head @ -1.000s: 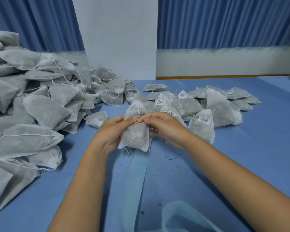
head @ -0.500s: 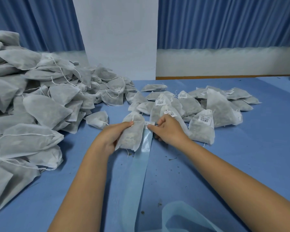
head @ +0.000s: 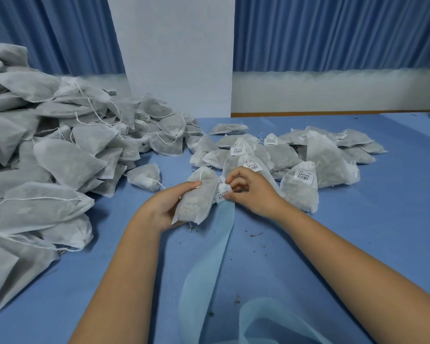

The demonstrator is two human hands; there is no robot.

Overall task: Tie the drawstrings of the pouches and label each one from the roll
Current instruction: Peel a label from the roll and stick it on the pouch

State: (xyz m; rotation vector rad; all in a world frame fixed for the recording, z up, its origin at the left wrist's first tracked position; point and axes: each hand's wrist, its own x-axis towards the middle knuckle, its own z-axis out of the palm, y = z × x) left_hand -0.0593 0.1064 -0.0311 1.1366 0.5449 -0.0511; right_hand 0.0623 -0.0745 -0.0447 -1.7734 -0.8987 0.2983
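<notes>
My left hand (head: pixel 163 208) grips a white drawstring pouch (head: pixel 197 197) just above the blue table, thumb on its upper side. Just to its right, my right hand (head: pixel 251 192) pinches a white barcode label (head: pixel 222 193) at the end of the pale blue backing strip (head: pixel 214 247). The label lifts off the strip next to the pouch. That strip runs from the label toward me and curls at the bottom edge of the view.
A large heap of unlabelled pouches (head: pixel 50 155) fills the left side. Labelled pouches (head: pixel 301 170) lie in a pile behind and to the right of my hands. One loose pouch (head: pixel 145 180) sits left of centre. Blue table (head: pixel 370 232) extends to the right.
The pouch came down from in front of both hands into my left hand alone. My right hand moved to the strip's end and took hold of a label, lifting it.
</notes>
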